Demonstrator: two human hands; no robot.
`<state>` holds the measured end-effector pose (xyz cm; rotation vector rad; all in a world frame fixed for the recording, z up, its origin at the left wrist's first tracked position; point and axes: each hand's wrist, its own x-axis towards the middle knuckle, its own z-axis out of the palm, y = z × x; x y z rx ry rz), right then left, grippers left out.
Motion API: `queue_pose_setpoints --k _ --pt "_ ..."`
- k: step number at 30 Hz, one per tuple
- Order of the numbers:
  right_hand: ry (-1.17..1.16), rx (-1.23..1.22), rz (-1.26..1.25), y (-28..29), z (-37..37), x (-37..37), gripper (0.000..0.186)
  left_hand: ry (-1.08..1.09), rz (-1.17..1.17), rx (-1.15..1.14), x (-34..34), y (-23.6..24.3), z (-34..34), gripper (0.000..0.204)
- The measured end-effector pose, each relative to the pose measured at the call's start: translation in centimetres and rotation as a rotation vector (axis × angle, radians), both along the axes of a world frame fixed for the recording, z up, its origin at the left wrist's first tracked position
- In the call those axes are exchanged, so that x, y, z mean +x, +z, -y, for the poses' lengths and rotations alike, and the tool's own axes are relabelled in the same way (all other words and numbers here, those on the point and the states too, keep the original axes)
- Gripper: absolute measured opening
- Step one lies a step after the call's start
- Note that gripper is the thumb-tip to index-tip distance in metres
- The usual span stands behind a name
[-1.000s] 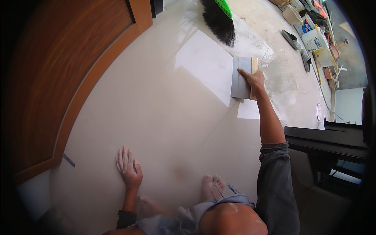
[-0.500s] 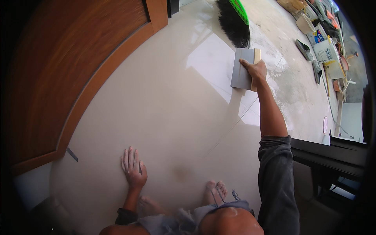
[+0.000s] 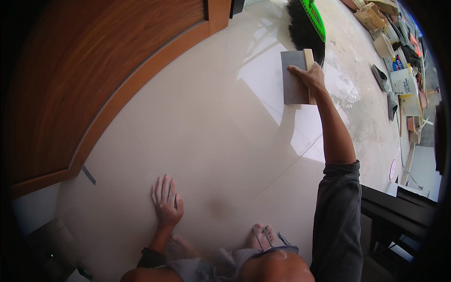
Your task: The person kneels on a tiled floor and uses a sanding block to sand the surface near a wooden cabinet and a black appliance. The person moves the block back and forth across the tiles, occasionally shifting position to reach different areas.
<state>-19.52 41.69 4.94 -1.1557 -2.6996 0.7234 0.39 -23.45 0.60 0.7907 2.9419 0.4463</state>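
Observation:
My right hand (image 3: 309,77) reaches far out over the floor. It is closed round the wooden back of a wide putty knife (image 3: 295,80), with the thumb pressed on its broad grey metal blade. The tool's upper end is right by the black bristles of a broom (image 3: 306,27) with a green head. My left hand (image 3: 167,201) rests flat on the light floor tiles (image 3: 197,141), fingers stretched and holding nothing. Whitish dust coats its fingers. My bare feet (image 3: 261,236) are close by, under my bent knees.
A brown wooden door (image 3: 108,61) borders the left side. Whitish residue marks the floor at right. Beyond it are a pair of grey shoes (image 3: 381,78), a white bucket (image 3: 404,81) and several other containers and tools. A dark frame (image 3: 394,211) stands at lower right.
The view has shifted, so the door, broom and buckets appear farther right. The putty knife now sits closer against the broom's bristles. My left hand stays flat on the floor.

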Motion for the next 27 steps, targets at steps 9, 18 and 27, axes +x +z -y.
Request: queue_pose_setpoints --k 9,18,27 --pt "0.48 0.217 -0.108 -0.8 7.8 -1.4 0.086 -0.003 0.007 0.015 -0.1 0.9 -0.4 0.057" --pt "0.64 -0.065 0.027 1.7 29.2 11.9 0.076 0.011 -0.023 0.121 -0.3 0.6 -0.6 0.061" --pt "0.255 -0.185 0.092 5.1 28.4 17.4 0.066 0.054 -0.05 0.17 -0.1 -0.2 -0.2 0.068"
